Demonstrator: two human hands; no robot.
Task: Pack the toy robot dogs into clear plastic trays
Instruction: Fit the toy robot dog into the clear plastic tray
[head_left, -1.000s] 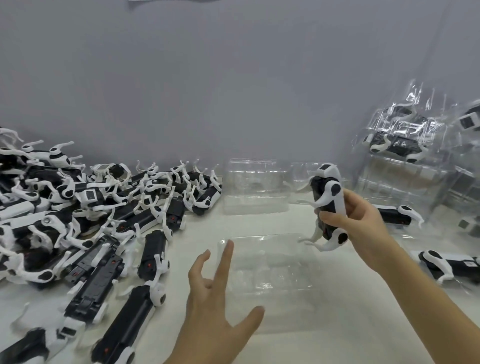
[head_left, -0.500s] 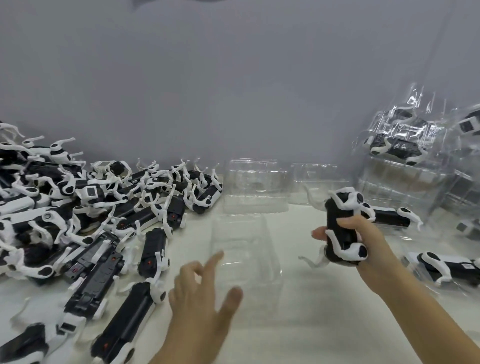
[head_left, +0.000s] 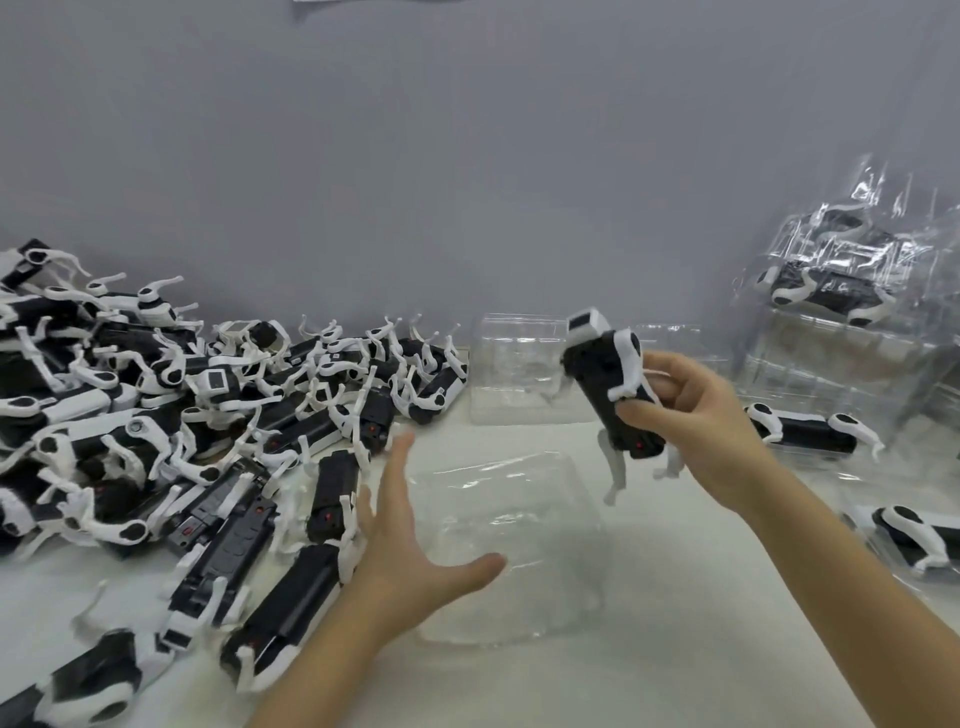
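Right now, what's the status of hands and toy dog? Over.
Left hand open at edge of clear tray. Right hand grips toy robot dog, aloft, not yet in. Tray empty, nothing blocking.

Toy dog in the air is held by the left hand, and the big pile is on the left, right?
No: the right hand grips the toy dog, as the head view shows. The left hand is open. The pile is on the left.

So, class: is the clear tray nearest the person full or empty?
Empty: the white table shows through the clear tray; the right hand holds the toy robot dog outside it.
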